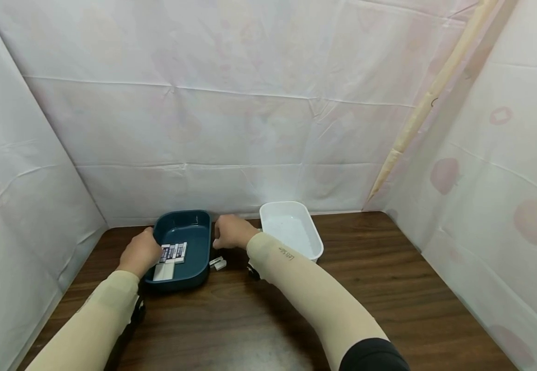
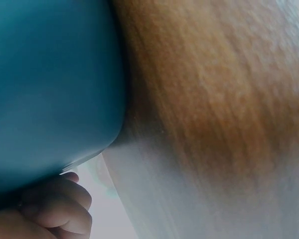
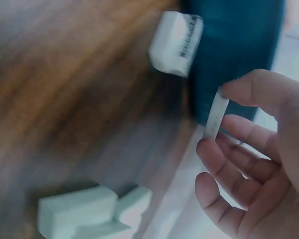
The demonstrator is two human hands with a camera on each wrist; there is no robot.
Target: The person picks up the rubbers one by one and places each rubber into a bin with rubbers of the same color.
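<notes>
A dark teal tray (image 1: 194, 234) sits on the brown table with several white and dark-labelled erasers (image 1: 173, 253) in it. My left hand (image 1: 140, 252) holds the tray's left rim, its curled fingers (image 2: 55, 209) at the edge of the teal tray (image 2: 50, 89). Between the two trays, my right hand (image 1: 231, 232) pinches a thin white piece (image 3: 217, 107) between thumb and forefinger, right hand (image 3: 213, 122) close to the teal tray's wall (image 3: 234, 55). A white eraser with a barcode (image 3: 177, 42) shows blurred beside that wall.
A white tray (image 1: 312, 242) stands to the right of the teal one. Two small white erasers (image 1: 218, 264) lie on the table between them, also as white erasers (image 3: 89, 216) in the right wrist view. Sheet-covered walls enclose the wooden table (image 1: 388, 288).
</notes>
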